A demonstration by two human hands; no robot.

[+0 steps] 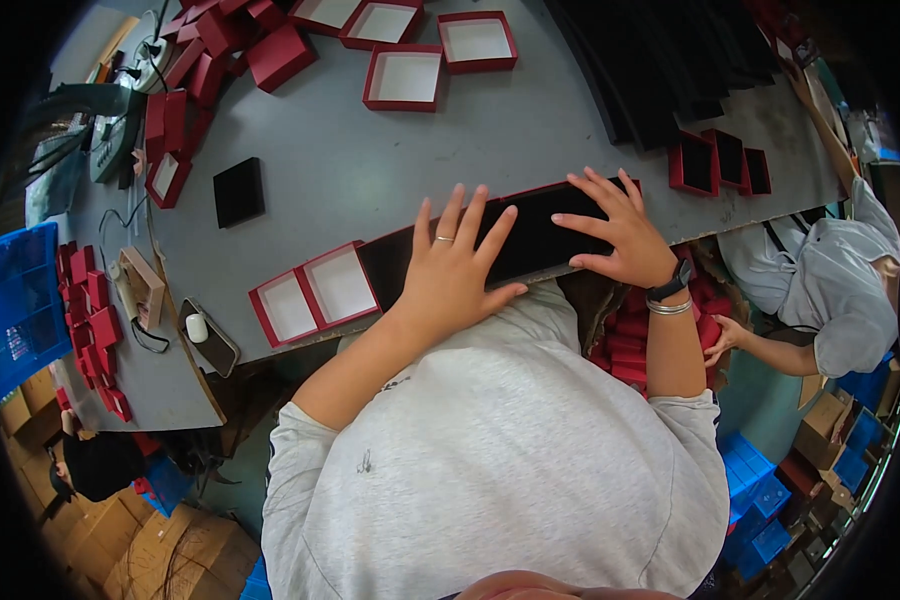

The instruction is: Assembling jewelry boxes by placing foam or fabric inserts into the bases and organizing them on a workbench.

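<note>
A row of red boxes runs along the near table edge in front of me. Black padding covers the inside of the row's middle and right part. Two boxes at its left end show white insides: a white-lined box and a narrower white-lined box. My left hand lies on the black padding with fingers spread, a ring on one finger. Further right, my right hand also rests on the padding, fingers apart. Neither hand grips anything. The box walls under my hands are partly hidden.
Open red boxes stand at the back. Black strips are stacked back right, beside red boxes with black insides. A black pad and a phone lie left. Another person's hand reaches toward red boxes below the table.
</note>
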